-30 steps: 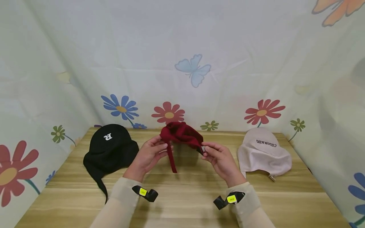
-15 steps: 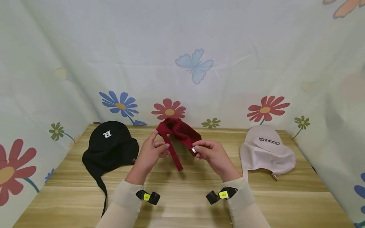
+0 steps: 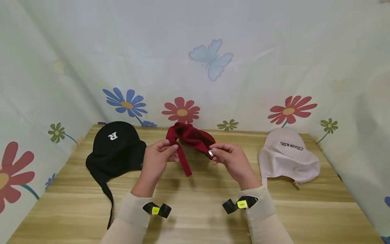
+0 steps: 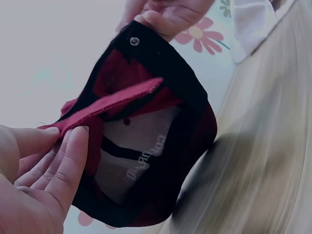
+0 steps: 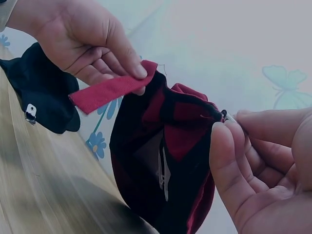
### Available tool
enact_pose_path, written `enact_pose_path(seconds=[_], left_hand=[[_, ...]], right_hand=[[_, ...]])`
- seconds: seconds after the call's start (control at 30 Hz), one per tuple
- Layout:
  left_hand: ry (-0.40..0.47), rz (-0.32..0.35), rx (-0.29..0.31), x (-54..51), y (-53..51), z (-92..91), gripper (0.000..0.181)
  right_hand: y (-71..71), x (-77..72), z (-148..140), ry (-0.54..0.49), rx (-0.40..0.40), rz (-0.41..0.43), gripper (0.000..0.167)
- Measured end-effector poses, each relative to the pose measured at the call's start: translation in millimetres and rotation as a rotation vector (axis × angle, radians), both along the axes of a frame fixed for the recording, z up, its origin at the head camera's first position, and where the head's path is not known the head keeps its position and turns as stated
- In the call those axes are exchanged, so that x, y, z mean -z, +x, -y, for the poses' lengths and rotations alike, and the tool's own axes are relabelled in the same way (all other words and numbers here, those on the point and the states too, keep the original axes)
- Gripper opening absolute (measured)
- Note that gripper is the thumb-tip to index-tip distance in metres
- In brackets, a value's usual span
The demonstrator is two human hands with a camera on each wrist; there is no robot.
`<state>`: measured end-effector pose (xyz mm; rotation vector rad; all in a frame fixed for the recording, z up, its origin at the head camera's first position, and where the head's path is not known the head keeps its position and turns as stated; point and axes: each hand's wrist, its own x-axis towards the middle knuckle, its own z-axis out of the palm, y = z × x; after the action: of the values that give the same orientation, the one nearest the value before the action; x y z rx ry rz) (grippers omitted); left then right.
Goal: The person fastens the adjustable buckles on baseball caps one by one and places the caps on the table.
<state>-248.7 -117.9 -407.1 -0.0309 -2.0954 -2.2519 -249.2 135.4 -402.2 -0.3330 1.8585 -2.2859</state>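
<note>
Both hands hold up a dark red baseball cap [image 3: 195, 139] over the middle of the table, its back opening toward me. My left hand [image 3: 159, 159] pinches the cap's edge where a red strap [image 3: 183, 161] hangs loose. With thumb and fingers my right hand [image 3: 230, 161] pinches the other side at a small metal buckle [image 3: 211, 153]. The strap and buckle are apart. Inside the cap, a black sweatband [image 4: 190, 87] and pale lining with lettering show in the left wrist view. The brim is hidden.
A black cap [image 3: 117, 152] with a white R lies at the left, its strap trailing forward. At the right lies a pale cap [image 3: 287, 157] lettered COLORADO, with a metal buckle [image 3: 297, 185]. A floral curtain [image 3: 152, 67] surrounds the wooden table [image 3: 195, 217].
The hands first drew closer together, then spread slightly apart again, still pinching the red cap. The strap swung, and the head view has tilted downward. The other two caps lie unmoved.
</note>
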Motion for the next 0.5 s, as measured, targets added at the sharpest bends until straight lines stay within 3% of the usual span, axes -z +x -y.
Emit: enact_pose_path(seconds=[0.17,0.33,0.5], left_hand=[[0.103,-0.001,0.007,-8.0,2.2,-0.5,0.028],[0.21,0.058,0.05,-9.1,5.0,-3.2,0.034],[0.204,0.073,0.102,-7.8,10.7,-6.9,0.057]], right_hand=[[2.5,-5.4,0.0,-0.024,0.004,-0.006,0.015],[3.9,-3.4,2.7,-0.025,-0.011,0.0,0.016],[4.2,2.5,5.8,-0.049,-0.029,0.006,0.017]])
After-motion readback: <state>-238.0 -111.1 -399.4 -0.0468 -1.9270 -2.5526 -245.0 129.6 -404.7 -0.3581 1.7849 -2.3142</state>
